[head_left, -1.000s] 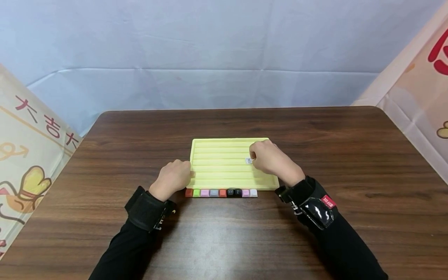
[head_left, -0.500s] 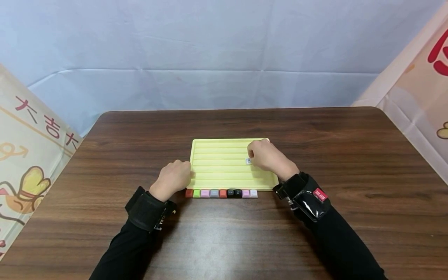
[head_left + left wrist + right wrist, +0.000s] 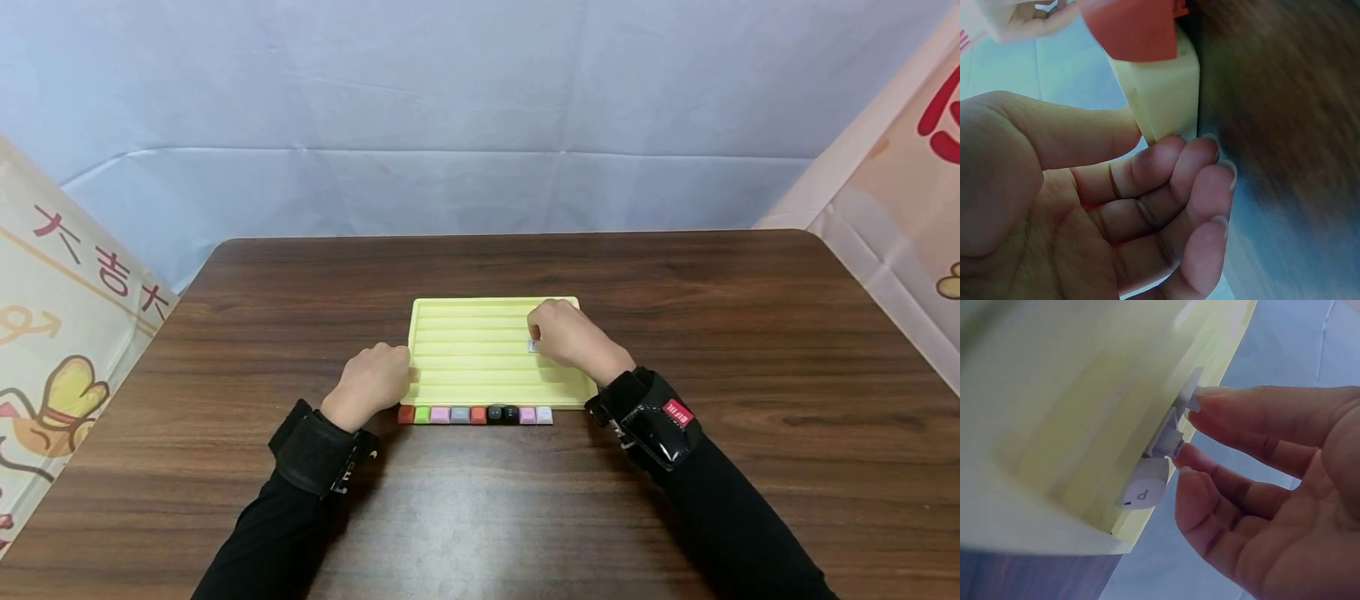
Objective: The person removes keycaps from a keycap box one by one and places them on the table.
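While the tray (image 3: 472, 375) is lying on the table (image 3: 480, 508): you are working at it with both hands, one holding and one handling.
Left hand (image 3: 371, 375): you are gripping the tray's left edge near its front corner, thumb on one face and fingertips on another, probably steadying it so that it is not sliding.
Right hand (image 3: 572, 337): you are reaching over the tray's right half, thumb and forefinger pinching the pale cap (image 3: 1190, 390) near its stem, apparently because so small a piece is offering little else to hold.
Pale cap: it is appearing to rest on the tray, right of the tray's middle.
Upturned cap (image 3: 1166, 439): it is sitting just beside the pale cap, farther toward the tray's right side, its stem showing.
P cap (image 3: 1146, 484): it is lying next along, nearer still to the tray's right side, its letter showing.
Row (image 3: 476, 415): nine caps are lining up along the tray's front edge, perhaps for easy reach; whether they are touching it, you are not able to tell.
Row colours: two are showing red, two pink, two black, one green, one grey, one white.
Count: you are having one tray, nine caps before it and three showing on it; your fingers may be hiding others.
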The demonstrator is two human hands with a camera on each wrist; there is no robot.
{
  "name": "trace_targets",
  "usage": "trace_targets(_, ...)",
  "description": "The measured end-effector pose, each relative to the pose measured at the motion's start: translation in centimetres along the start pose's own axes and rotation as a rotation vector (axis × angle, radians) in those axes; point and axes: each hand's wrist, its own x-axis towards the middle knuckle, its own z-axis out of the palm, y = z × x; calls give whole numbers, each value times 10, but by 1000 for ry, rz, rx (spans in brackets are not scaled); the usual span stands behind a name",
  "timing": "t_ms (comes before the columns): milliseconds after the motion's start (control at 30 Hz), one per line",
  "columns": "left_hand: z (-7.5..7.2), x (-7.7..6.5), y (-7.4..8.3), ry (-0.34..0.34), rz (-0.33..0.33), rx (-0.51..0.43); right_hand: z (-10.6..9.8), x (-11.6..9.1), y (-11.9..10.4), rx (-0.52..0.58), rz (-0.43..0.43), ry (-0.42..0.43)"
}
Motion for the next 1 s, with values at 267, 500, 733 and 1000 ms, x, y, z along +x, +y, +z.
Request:
trace_targets(267,-1,-1,0,4,-1,8,1,0,-1,-5,0,-4)
trace_targets(500,-1,-1,2,-2,-7,0,1,0,0,-14,-9,0)
trace_targets(733,-1,-1,1,1,-11,7,0,-2,1,-15,1,-3)
trace_targets(1000,1,1,1,13,-21,28,-1,-4,2,0,4,18)
